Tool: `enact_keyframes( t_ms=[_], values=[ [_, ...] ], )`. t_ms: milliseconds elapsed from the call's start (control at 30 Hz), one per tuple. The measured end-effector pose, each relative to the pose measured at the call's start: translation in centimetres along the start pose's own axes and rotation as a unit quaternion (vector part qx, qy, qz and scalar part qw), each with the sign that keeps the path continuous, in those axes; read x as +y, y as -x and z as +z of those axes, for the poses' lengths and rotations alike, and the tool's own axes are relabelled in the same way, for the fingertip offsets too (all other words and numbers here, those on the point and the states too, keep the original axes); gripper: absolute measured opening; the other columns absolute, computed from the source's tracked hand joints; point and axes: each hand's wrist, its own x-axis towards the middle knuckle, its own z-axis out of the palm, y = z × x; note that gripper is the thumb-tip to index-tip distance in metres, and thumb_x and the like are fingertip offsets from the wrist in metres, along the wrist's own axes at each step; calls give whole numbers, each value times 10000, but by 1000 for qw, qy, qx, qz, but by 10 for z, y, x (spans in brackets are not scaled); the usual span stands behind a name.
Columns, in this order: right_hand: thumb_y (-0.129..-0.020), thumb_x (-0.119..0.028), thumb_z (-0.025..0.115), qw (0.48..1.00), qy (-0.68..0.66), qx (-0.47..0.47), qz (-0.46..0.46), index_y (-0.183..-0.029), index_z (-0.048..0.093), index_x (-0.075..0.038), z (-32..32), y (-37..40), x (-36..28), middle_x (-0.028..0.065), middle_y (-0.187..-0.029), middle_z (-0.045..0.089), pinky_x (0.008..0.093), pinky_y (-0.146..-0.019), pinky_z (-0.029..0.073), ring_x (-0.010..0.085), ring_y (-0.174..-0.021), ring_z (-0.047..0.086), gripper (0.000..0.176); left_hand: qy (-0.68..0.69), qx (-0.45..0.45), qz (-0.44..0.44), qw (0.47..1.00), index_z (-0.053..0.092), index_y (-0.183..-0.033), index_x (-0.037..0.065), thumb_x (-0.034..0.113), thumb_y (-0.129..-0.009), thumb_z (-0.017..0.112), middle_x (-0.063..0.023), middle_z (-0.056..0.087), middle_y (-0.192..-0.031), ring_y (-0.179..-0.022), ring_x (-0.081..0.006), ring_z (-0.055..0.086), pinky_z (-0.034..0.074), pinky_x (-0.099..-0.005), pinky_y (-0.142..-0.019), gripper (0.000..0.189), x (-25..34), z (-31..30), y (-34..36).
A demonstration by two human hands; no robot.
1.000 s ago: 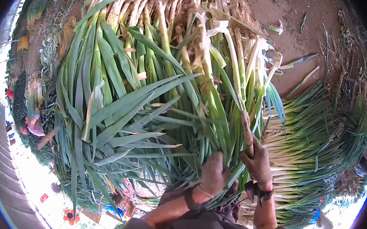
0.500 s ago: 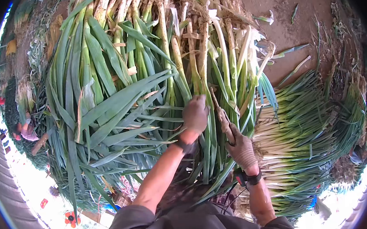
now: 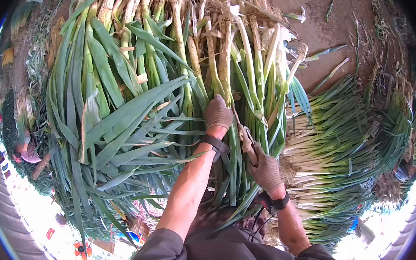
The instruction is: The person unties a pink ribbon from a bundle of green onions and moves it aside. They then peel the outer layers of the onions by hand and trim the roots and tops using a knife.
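A large heap of untrimmed leeks (image 3: 111, 74) lies in front of me, muddy roots at the top and broad green leaves toward my body. My left hand (image 3: 218, 113), in a brownish knit glove, is closed around a leek stalk at the heap's middle. Just right and below it, my right hand (image 3: 265, 168), also gloved, grips the handle of a long, thin tool (image 3: 246, 141) that points up and left among the stalks. Whether the tool is a blade cannot be made out. Black bands circle both wrists.
Thinner leeks (image 3: 327, 155) are stacked in rows at the right, white ends toward me. Brown ground (image 3: 327, 27) with leaf scraps lies at the upper right. Another person (image 3: 28, 150) is at the far left, beside more greens.
My left hand has moved slightly up and left along the stalks and turned. The right hand has shifted slightly left with the tool. The whole view has moved a little.
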Motion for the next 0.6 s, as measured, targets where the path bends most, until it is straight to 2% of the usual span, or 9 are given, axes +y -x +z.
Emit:
enact_keyframes(
  t_ms=[200, 433, 567, 600],
  values=[
    [-848, -147, 667, 998, -52, 22, -30, -1427, 473, -53, -2, -16, -3, 295, -909, 686, 560, -745, 539, 490, -832, 668, 618, -11, -48, 26, 998, 684, -971, 34, 364, -767, 809, -238, 727, -877, -868, -425, 721, 568, -500, -797, 407, 1, -11, 2],
    [-840, -161, 650, 994, -29, 80, -71, -1405, 480, -71, -7, -56, -5, 288, -901, 689, 573, -749, 539, 493, -827, 665, 596, 13, -84, 20, 996, 709, -980, 38, 409, -739, 810, -219, 737, -937, -902, -405, 721, 564, -477, -805, 454, 1, -13, 3],
    [-834, -150, 642, 990, -34, 110, -75, -1357, 513, -67, -17, -86, -19, 293, -889, 687, 577, -756, 536, 491, -834, 666, 545, -21, -85, 30, 996, 708, -986, 46, 434, -739, 821, -208, 738, -957, -908, -393, 722, 563, -483, -819, 474, 8, -21, 8],
    [-833, -149, 643, 988, -36, 122, -82, -1361, 509, -71, -17, -94, -19, 294, -883, 687, 578, -755, 535, 492, -835, 666, 550, -28, -96, 16, 995, 706, -1015, 50, 464, -753, 821, -214, 734, -996, -950, -388, 718, 555, -482, -845, 504, 8, -19, 6]
  ],
)
